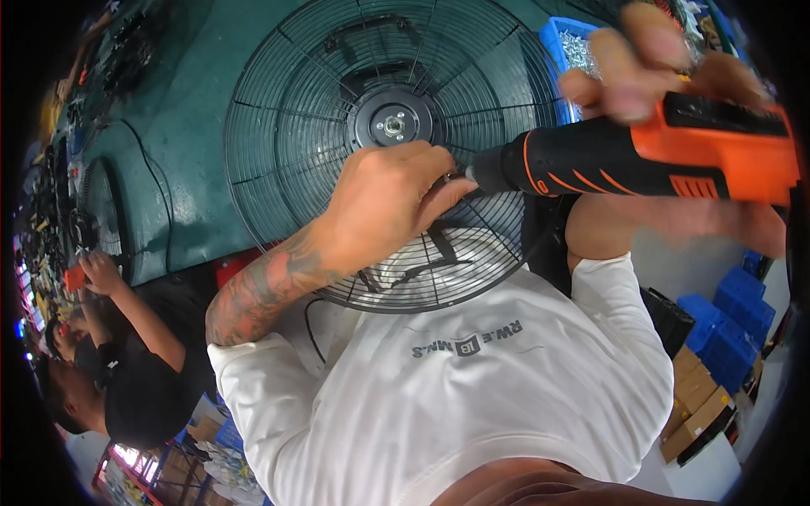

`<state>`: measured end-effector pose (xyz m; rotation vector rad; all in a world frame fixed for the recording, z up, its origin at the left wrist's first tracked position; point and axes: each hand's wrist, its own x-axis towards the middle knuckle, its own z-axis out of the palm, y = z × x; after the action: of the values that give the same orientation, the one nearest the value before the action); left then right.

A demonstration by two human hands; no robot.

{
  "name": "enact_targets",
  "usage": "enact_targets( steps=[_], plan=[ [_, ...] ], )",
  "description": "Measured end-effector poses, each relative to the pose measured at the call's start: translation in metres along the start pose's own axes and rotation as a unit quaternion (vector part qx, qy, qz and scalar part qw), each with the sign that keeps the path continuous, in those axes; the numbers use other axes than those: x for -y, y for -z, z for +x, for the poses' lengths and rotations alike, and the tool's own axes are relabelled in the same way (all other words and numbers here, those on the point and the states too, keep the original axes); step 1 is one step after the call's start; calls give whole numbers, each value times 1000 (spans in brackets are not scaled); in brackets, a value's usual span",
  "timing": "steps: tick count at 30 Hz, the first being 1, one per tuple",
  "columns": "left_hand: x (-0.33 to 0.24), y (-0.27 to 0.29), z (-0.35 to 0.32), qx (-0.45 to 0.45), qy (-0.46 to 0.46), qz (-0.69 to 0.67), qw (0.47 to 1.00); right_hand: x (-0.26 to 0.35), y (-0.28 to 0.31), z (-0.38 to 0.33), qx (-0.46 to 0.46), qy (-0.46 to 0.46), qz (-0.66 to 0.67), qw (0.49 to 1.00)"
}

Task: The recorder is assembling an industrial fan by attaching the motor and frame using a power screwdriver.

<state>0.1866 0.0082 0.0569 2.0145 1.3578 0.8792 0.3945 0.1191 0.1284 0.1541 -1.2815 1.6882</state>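
My right hand [666,63] grips drill [641,156], axis horizontal, bit pointing toward left hand [384,198] pinching at fan guard [287,126].

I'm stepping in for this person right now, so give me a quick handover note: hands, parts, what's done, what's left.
Left hand: fingers pinched at the drill's tip against the fan guard, holding something small, too hidden to name.
Right hand: gripping the orange and black cordless drill, pointed left at the grille below the black hub.
Blue bin of screws sits beyond the guard.
Done: drill lined up at this one spot.
Left: cannot tell how many fastenings remain.
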Motion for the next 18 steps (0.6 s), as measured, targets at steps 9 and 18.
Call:
enact_targets(
  steps=[9,18],
  plan=[
    [-3,56,-8,-121,66,86,987,-36,21,13,-87,66,43,993],
    [111,121,-78,-186,358,79,912,-73,44,56,-190,-58,-106,974]
  ],
)
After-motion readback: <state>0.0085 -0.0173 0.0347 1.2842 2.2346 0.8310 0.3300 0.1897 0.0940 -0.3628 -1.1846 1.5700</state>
